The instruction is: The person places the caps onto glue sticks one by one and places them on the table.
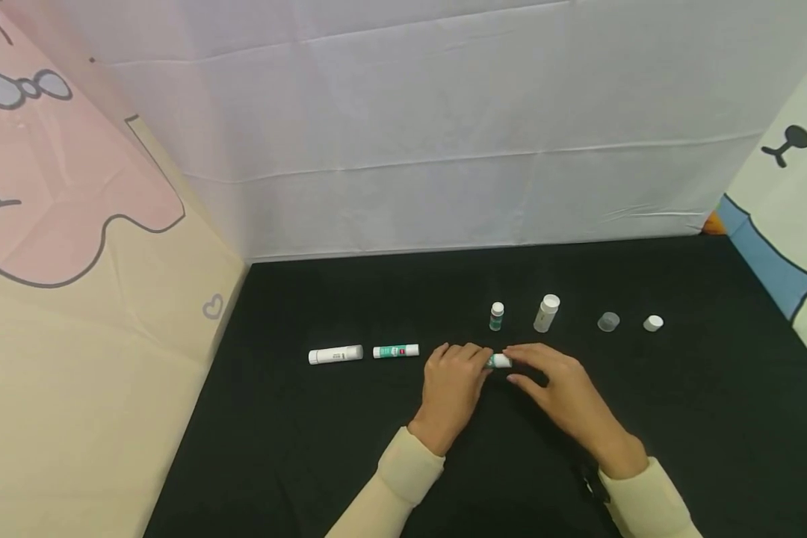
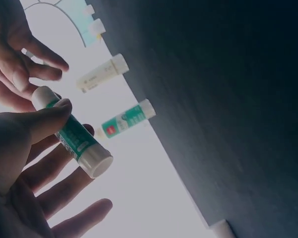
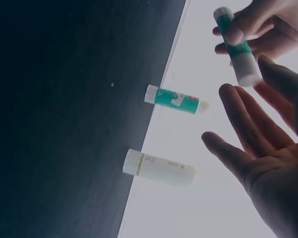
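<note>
My left hand [image 1: 454, 382] grips a green-and-white glue stick [image 2: 74, 131] round its green middle, thumb across the label. Its white cap end [image 3: 247, 69] points toward my right hand [image 1: 565, 388]. The right hand's fingers are spread on either side of that end, with fingertips right at it. Behind the hands a smaller green glue stick [image 1: 496, 318] stands upright, showing a pale tip in the right wrist view. Beside it stands a larger white glue stick [image 1: 545, 315].
A translucent cap [image 1: 608, 322] and a white cap [image 1: 654, 323] sit at the right on the black table [image 1: 296, 448]. To the left lie a white glue stick [image 1: 336, 355] and a green one [image 1: 395, 351], in a row. White cloth [image 1: 403, 149] hangs behind the table.
</note>
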Motion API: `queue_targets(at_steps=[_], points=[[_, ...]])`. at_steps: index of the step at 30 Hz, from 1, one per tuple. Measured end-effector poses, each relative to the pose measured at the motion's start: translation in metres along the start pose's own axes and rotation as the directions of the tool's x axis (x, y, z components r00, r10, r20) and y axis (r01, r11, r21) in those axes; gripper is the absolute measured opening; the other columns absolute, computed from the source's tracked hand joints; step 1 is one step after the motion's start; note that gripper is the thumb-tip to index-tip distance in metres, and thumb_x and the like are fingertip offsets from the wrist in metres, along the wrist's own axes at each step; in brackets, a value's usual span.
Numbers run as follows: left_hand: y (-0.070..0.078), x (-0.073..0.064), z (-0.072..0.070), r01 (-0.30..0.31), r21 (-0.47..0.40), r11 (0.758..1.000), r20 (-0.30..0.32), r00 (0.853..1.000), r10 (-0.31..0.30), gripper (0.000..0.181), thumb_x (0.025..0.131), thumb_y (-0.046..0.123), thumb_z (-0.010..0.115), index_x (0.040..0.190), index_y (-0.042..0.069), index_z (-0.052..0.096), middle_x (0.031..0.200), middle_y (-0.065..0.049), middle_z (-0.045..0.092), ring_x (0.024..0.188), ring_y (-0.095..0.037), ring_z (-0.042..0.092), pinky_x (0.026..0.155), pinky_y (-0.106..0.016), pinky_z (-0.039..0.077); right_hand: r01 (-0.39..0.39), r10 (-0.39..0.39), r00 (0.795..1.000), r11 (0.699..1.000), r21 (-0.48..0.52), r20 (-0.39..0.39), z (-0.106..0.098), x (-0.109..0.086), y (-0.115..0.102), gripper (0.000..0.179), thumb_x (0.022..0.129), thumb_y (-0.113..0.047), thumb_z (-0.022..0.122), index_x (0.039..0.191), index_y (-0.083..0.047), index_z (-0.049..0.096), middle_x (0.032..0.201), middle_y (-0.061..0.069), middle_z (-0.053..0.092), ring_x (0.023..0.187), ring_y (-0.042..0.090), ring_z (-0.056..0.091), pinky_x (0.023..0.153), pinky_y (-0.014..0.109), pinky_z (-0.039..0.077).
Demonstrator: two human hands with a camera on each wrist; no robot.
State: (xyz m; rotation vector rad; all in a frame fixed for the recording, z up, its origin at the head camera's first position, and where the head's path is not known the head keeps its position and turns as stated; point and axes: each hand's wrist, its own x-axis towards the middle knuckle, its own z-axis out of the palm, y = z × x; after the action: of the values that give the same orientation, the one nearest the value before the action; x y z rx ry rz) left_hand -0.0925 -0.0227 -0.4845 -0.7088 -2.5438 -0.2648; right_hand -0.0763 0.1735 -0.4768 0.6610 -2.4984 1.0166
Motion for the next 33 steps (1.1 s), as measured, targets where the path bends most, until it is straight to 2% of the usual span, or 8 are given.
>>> queue_targets(at_steps=[3, 5, 11, 21, 28, 33], points=[[-0.005, 0.0, 0.002, 0.043, 0.015, 0.999, 0.039, 0.998, -0.043, 0.026, 0.083, 0.026, 0.091, 0.107, 0.02, 0.083, 0.103, 0.008, 0.079, 0.089, -0.011, 0.075, 0.093, -0.036, 0.06, -0.031, 0.031, 0.999, 0.999, -0.018, 0.01, -0.002, -0.002, 0.001, 0.044, 0.076, 0.006, 0.09, 0.117, -0.006, 0.078, 0.115, 0.005, 0.077, 0.104, 0.027, 0.075, 0.087, 0.041, 0.06], [-0.008, 0.0, 0.002, 0.074, 0.022, 0.997, 0.063, 0.995, -0.075, 0.025, 0.084, 0.026, 0.091, 0.107, 0.02, 0.083, 0.103, 0.007, 0.079, 0.09, -0.012, 0.075, 0.096, -0.039, 0.059, -0.049, 0.05, 0.999, 0.998, -0.026, 0.02, -0.003, -0.004, 0.003, 0.043, 0.077, 0.006, 0.089, 0.117, -0.006, 0.078, 0.115, 0.006, 0.077, 0.104, 0.028, 0.075, 0.086, 0.047, 0.06], [-0.017, 0.003, 0.005, 0.139, 0.02, 0.99, 0.107, 0.984, -0.14, 0.023, 0.085, 0.023, 0.09, 0.107, 0.019, 0.083, 0.101, 0.005, 0.079, 0.091, -0.015, 0.075, 0.099, -0.045, 0.057, -0.085, 0.086, 0.995, 0.996, -0.033, 0.043, -0.008, -0.01, 0.009, 0.039, 0.08, 0.004, 0.088, 0.117, -0.005, 0.078, 0.116, 0.008, 0.077, 0.105, 0.03, 0.075, 0.088, 0.05, 0.06], [-0.024, 0.007, 0.014, 0.149, 0.012, 0.989, 0.179, 0.972, -0.149, 0.021, 0.088, 0.021, 0.087, 0.108, 0.017, 0.083, 0.102, 0.002, 0.078, 0.093, -0.017, 0.074, 0.101, -0.048, 0.056, -0.128, 0.131, 0.99, 0.991, -0.047, 0.06, -0.014, -0.014, 0.013, 0.033, 0.081, 0.004, 0.087, 0.113, -0.004, 0.079, 0.116, 0.01, 0.077, 0.108, 0.033, 0.074, 0.09, 0.053, 0.058], [-0.025, 0.012, 0.017, 0.163, 0.036, 0.986, 0.243, 0.956, -0.167, 0.02, 0.087, 0.02, 0.088, 0.107, 0.017, 0.083, 0.1, 0.0, 0.077, 0.092, -0.019, 0.074, 0.102, -0.049, 0.055, -0.141, 0.145, 0.987, 0.988, -0.056, 0.069, -0.017, -0.015, 0.017, 0.032, 0.082, 0.004, 0.087, 0.112, -0.004, 0.079, 0.116, 0.011, 0.077, 0.108, 0.034, 0.074, 0.091, 0.054, 0.058], [-0.027, 0.016, 0.019, 0.15, 0.068, 0.986, 0.286, 0.944, -0.163, 0.019, 0.086, 0.022, 0.089, 0.104, 0.019, 0.084, 0.094, 0.001, 0.075, 0.087, -0.018, 0.073, 0.09, -0.042, 0.057, -0.14, 0.144, 0.988, 0.988, -0.061, 0.06, -0.021, -0.015, 0.022, 0.032, 0.081, 0.005, 0.087, 0.111, -0.004, 0.079, 0.115, 0.011, 0.077, 0.107, 0.035, 0.074, 0.09, 0.055, 0.057]])
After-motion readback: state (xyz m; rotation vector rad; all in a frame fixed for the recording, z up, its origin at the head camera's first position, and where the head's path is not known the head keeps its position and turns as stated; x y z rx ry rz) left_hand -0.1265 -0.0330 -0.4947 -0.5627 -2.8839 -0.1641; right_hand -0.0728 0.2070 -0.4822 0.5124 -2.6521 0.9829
